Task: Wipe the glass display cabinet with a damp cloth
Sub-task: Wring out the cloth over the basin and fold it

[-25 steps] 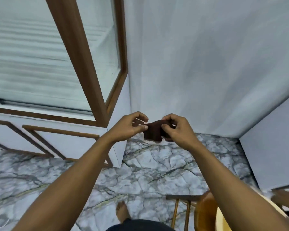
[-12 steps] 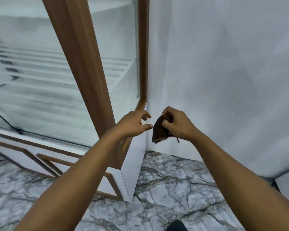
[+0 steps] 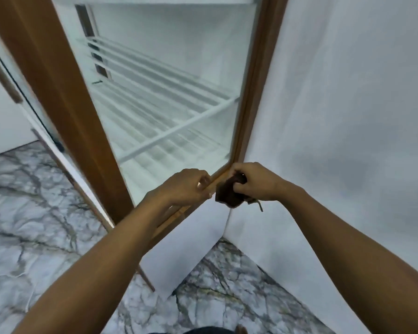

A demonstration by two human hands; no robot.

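Note:
The glass display cabinet (image 3: 65, 112) has brown wooden frames and a glass side pane (image 3: 169, 97) with white shelves behind it. My right hand (image 3: 253, 182) grips a bunched dark brown cloth (image 3: 227, 195) near the pane's lower right corner, close to the frame. A short thread hangs from the cloth. My left hand (image 3: 184, 189) is loosely curled beside the cloth, a small gap away, holding nothing, in front of the lower frame.
A white wall (image 3: 348, 116) stands right next to the cabinet's right side, leaving a narrow corner. The floor (image 3: 34, 213) is grey-veined marble. The cabinet's white lower panel (image 3: 191, 249) juts toward me below my hands.
My left hand has let go of the cloth, which now sits bunched in my right hand alone. My view has lifted and moved closer to the glass pane.

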